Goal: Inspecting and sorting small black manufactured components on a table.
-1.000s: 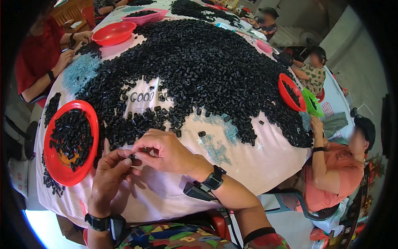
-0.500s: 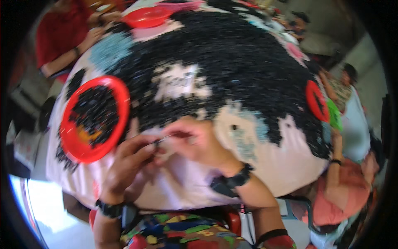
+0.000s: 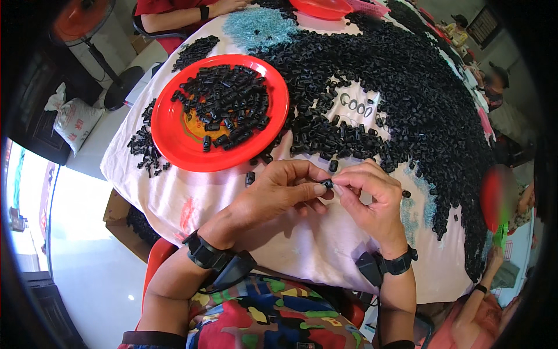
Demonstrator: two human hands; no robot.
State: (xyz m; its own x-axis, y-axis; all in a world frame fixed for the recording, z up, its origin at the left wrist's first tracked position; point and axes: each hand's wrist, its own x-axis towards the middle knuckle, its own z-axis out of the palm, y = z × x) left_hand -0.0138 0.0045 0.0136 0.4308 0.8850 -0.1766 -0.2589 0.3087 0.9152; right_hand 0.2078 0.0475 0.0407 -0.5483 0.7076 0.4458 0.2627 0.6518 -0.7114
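Observation:
My left hand [image 3: 273, 195] and my right hand [image 3: 372, 200] meet over the white cloth at the table's near edge. Between their fingertips they pinch one small black plastic part [image 3: 327, 184]. Both wrists carry black strapped devices. A red round plate [image 3: 192, 145] holding several of the same black parts lies just beyond my left hand. A big heap of black parts [image 3: 407, 87] spreads across the cloth beyond and to the right of my right hand. A few loose parts lie beside my fingers.
The white cloth-covered table [image 3: 302, 244] fills the view. Other people sit around it: one in red at the top [image 3: 174, 9], another at the lower right [image 3: 488, 314]. More red plates [image 3: 322, 7] lie at the far side. A fan [image 3: 78, 20] and a sack [image 3: 72, 119] stand at the left.
The view has swung toward the left, bringing the red plate closer to centre. My hands stay together on a small black part at the table's near edge.

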